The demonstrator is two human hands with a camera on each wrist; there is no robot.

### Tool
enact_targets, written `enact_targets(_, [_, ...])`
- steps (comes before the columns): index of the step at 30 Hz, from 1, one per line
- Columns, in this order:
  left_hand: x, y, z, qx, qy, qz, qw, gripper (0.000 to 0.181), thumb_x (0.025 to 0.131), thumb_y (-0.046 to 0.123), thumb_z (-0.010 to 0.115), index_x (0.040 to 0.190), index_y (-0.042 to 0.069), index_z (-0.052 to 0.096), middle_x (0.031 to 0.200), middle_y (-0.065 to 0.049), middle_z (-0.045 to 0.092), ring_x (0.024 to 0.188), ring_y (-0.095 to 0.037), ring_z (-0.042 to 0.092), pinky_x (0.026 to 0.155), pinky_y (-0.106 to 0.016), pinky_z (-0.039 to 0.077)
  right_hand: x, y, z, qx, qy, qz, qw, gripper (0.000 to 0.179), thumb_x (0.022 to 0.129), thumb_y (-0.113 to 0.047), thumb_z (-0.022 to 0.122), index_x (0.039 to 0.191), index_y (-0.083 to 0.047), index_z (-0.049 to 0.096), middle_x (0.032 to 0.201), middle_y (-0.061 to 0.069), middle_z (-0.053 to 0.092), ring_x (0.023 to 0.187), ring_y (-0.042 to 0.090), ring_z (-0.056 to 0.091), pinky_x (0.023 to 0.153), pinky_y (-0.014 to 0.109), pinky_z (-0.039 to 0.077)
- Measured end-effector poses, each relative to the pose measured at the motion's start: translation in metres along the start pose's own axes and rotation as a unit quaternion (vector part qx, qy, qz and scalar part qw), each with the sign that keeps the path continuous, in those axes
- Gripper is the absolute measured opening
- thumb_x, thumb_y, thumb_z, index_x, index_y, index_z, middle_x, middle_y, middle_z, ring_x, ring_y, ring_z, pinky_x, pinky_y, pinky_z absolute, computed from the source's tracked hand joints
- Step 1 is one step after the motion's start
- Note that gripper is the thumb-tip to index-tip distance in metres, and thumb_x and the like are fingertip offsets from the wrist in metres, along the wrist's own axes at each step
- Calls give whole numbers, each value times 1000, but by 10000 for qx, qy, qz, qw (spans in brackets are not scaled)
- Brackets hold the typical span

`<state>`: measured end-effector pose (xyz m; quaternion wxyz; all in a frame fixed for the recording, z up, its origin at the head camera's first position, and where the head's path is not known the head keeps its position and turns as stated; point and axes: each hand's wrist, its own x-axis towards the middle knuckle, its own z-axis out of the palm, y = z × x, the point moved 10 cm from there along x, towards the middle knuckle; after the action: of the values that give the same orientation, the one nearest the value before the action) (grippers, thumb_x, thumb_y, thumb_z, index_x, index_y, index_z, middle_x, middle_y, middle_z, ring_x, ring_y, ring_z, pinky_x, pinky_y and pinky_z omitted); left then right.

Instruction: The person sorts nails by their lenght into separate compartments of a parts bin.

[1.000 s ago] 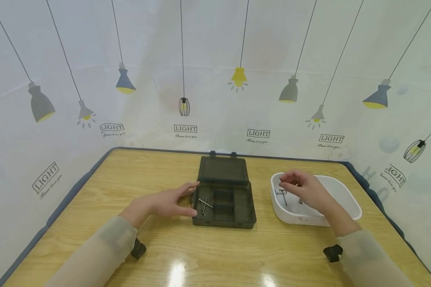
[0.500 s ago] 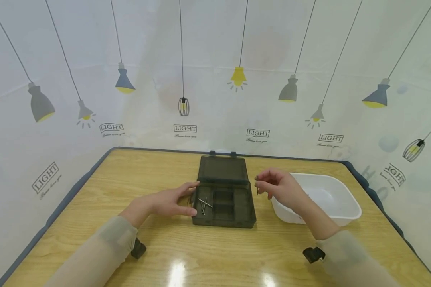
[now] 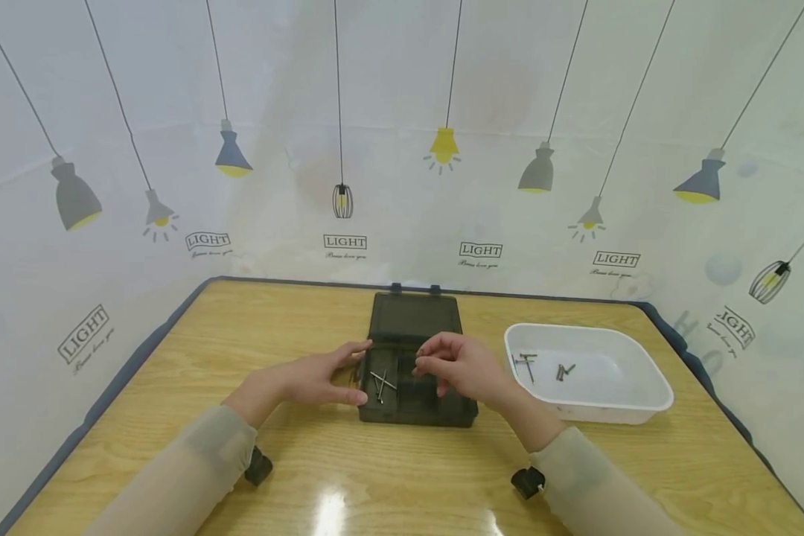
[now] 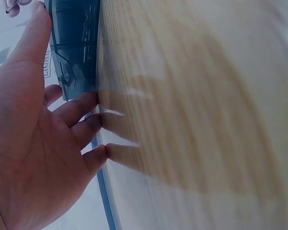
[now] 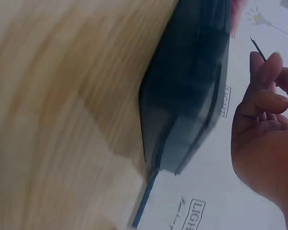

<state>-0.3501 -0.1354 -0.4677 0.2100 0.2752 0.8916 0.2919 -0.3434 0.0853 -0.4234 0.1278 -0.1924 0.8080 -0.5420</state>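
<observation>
Over the dark box (image 3: pixel 418 418), the right hand (image 3: pixel 467 370) is pinching a nail (image 5: pixel 258 48); the left hand (image 3: pixel 311 377), fingers spread, is touching its left edge.

A wood-grained bench (image 3: pixel 295 320) bearing a dark box (image 3: pixel 418 417) and a white tub (image 3: pixel 606 413).
The bench's yellowish, glossy top has its grain running mostly from side to side, and a dark blue band (image 3: pixel 157 341) follows its far and side edges. The box sits near the middle, with its lid (image 3: pixel 415 314) folded back toward the far edge; to its right stands the tub, upright, a strip of bare wood between them. Bright glare (image 3: pixel 330 512) shows on the near part.
</observation>
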Motion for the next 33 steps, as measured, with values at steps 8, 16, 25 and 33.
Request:
enact_targets(8, [0,-1,1,-82,-52,-162,9998,105,99,66,73,178,33,12,182,-8,30,167,-37,32,134,-65,29,7,-3,31,-13,-304,112,9995,20,108,-22,72,117,-4,71,107,15,84,60,15,66,67,36,62])
enact_targets(16, [0,-3,1,-81,-65,-217,9997,104,99,67,73,178,34,12,182,-8,31,166,-37,33,133,-65,30,16,-1,41,-218,-328,241,9989,16,109,-18,70,118,-5,72,105,12,84,59,14,65,64,34,61])
enact_targets(25, [0,-3,0,-25,-59,-205,9998,104,99,68,72,178,34,13,182,-7,32,166,-37,34,132,-66,30,17,4,42,-348,-359,411,9979,27,110,-22,69,130,-4,72,105,6,85,61,16,68,60,30,54])
enact_targets(33, [-1,-1,0,23,-21,-155,9999,105,99,67,73,178,32,13,181,-7,32,166,-37,33,133,-65,29,8,0,25,-464,-308,79,9984,29,109,-26,70,129,-5,74,108,12,83,66,18,70,54,28,52])
